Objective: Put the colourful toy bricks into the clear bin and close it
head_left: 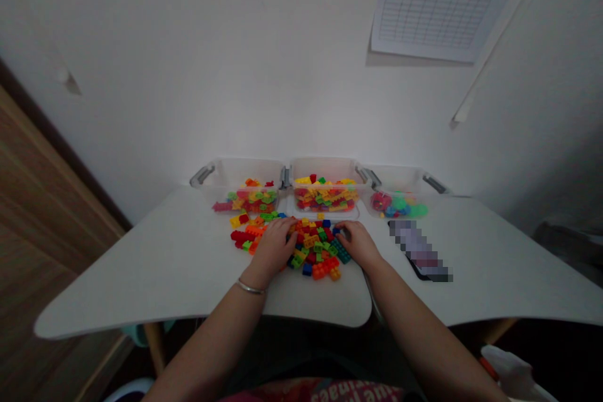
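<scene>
Multicoloured studded plastic bricks (pixel 311 242): heaped centrally on the white table (pixel 188 264)
Left hand (pixel 277 242): curled over their left part, grip unclear
Right hand (pixel 358 245): at their right edge, grip unclear

Bricks (pixel 311 242) partly hidden by left fingers (pixel 284 226)

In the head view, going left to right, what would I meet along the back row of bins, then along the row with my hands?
Back: left bin, middle bin, right bin.
Hands' row: left hand, blue brick, right hand, phone.
</scene>
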